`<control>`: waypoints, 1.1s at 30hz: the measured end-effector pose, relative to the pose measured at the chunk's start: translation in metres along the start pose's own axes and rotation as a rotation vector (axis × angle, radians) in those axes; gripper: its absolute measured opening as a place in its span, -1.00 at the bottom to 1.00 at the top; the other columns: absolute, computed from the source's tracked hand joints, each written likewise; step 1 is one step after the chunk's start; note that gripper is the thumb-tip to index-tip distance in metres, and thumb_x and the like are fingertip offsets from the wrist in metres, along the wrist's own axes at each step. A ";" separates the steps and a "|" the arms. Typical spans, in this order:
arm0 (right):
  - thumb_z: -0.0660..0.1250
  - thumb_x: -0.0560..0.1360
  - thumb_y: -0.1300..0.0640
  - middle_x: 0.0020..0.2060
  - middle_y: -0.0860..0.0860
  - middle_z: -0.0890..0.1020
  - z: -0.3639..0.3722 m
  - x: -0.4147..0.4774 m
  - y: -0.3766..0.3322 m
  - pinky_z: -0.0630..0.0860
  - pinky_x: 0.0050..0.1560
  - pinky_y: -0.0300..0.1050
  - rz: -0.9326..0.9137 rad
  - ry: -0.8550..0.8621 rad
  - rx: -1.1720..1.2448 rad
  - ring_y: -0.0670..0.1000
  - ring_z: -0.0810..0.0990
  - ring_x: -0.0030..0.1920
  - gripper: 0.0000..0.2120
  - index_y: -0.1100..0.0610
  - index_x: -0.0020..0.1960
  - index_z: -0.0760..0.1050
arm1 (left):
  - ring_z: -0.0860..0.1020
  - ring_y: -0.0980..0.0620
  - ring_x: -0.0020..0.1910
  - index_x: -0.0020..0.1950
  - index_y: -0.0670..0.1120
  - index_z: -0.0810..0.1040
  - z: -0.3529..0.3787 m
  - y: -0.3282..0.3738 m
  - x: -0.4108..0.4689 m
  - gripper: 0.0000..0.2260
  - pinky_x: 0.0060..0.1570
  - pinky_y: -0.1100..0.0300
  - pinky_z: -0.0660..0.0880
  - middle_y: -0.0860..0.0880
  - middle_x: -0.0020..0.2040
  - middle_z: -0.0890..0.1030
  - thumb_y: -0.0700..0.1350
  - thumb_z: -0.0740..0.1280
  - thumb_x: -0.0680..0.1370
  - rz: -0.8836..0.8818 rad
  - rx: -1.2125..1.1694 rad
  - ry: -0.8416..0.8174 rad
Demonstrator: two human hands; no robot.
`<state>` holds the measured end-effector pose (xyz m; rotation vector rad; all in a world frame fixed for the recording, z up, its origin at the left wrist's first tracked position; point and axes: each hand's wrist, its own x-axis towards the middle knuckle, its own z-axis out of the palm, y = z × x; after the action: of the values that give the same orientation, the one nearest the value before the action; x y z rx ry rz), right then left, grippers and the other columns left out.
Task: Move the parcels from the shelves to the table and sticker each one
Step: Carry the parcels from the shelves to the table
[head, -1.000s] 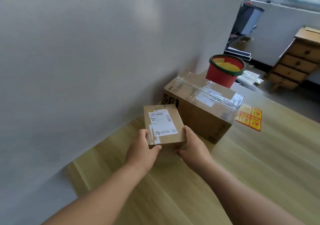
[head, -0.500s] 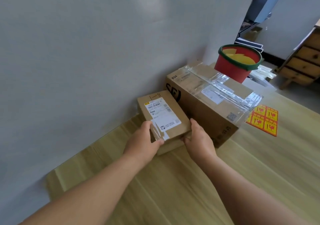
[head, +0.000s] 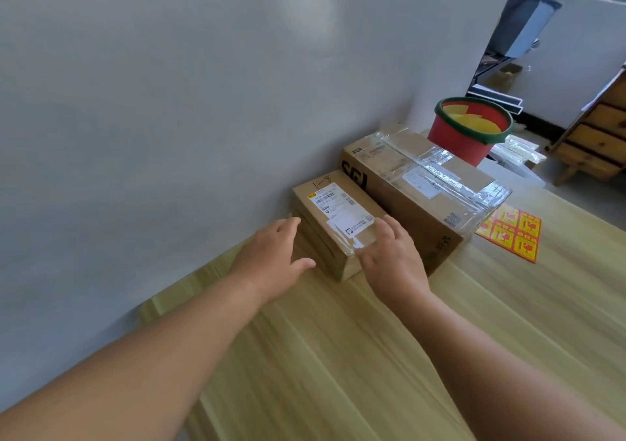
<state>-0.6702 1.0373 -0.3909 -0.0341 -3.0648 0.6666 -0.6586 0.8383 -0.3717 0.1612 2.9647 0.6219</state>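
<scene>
A small cardboard parcel [head: 333, 210] with a white shipping label lies flat on the wooden table [head: 338, 356], against the white panel and touching a large taped cardboard parcel [head: 416, 183] on its right. My left hand [head: 271, 257] lies along the small parcel's left side, fingers spread and loose. The fingertips of my right hand [head: 389, 257] rest on the parcel's near top corner without gripping it. A sheet of yellow and red stickers [head: 511, 234] lies on the table to the right of the large parcel.
A white panel [head: 203, 101] bounds the table on the left. Behind the large parcel stands a red bucket [head: 464, 139] with a green rim, holding yellow paper. Clear plastic bags lie beside it. A wooden chest of drawers [head: 596, 142] stands at the far right.
The small parcel, held in both hands in the air, went forward and down onto the table beside the large parcel. Both hands have loosened their grip.
</scene>
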 end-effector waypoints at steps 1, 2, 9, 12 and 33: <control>0.21 0.58 -0.08 0.54 0.04 0.10 -0.003 -0.007 -0.009 0.00 0.49 -0.04 -0.037 -0.014 -0.029 0.04 0.00 0.54 -0.37 0.11 0.54 0.08 | 0.28 -0.05 0.42 0.52 -0.06 0.14 -0.009 -0.005 -0.009 -0.33 0.34 0.07 0.29 -0.03 0.47 0.29 0.15 0.31 0.52 0.017 0.058 0.017; 0.19 0.58 -0.11 0.54 0.04 0.08 -0.007 -0.014 -0.019 -0.04 0.50 -0.03 -0.073 -0.027 -0.061 0.05 -0.03 0.54 -0.38 0.10 0.54 0.08 | 0.28 -0.05 0.42 0.51 -0.07 0.15 -0.020 -0.010 -0.019 -0.33 0.35 0.07 0.27 -0.04 0.46 0.29 0.17 0.31 0.52 0.033 0.116 0.040; 0.16 0.56 -0.22 0.55 0.03 0.04 -0.032 -0.070 -0.106 -0.12 0.50 0.04 -0.306 -0.055 -0.214 0.08 -0.09 0.55 -0.35 0.05 0.53 0.09 | 0.19 -0.07 0.47 0.53 -0.08 0.09 -0.096 -0.049 -0.107 -0.32 0.42 0.05 0.18 -0.07 0.51 0.20 0.19 0.25 0.54 0.030 0.289 0.139; 0.14 0.56 -0.24 0.55 0.03 0.06 -0.042 -0.103 -0.153 -0.11 0.50 0.04 -0.402 -0.034 -0.226 0.07 -0.08 0.55 -0.35 0.04 0.53 0.09 | 0.15 -0.07 0.50 0.54 -0.07 0.06 -0.133 -0.072 -0.162 -0.30 0.44 0.05 0.14 -0.09 0.53 0.15 0.20 0.25 0.53 -0.019 0.318 0.193; 0.14 0.58 -0.18 0.50 0.03 0.24 -0.049 -0.385 -0.485 0.11 0.48 0.00 -0.943 0.127 -0.136 0.06 0.17 0.49 -0.41 0.08 0.51 0.18 | 0.10 -0.02 0.52 0.55 -0.02 0.05 -0.313 -0.230 -0.566 -0.28 0.45 0.07 0.08 -0.04 0.55 0.12 0.21 0.27 0.52 -0.313 0.401 0.584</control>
<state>-0.2946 0.6080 -0.1451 1.2029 -2.5316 0.3515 -0.1579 0.4346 -0.1329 -0.5365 3.5175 0.0206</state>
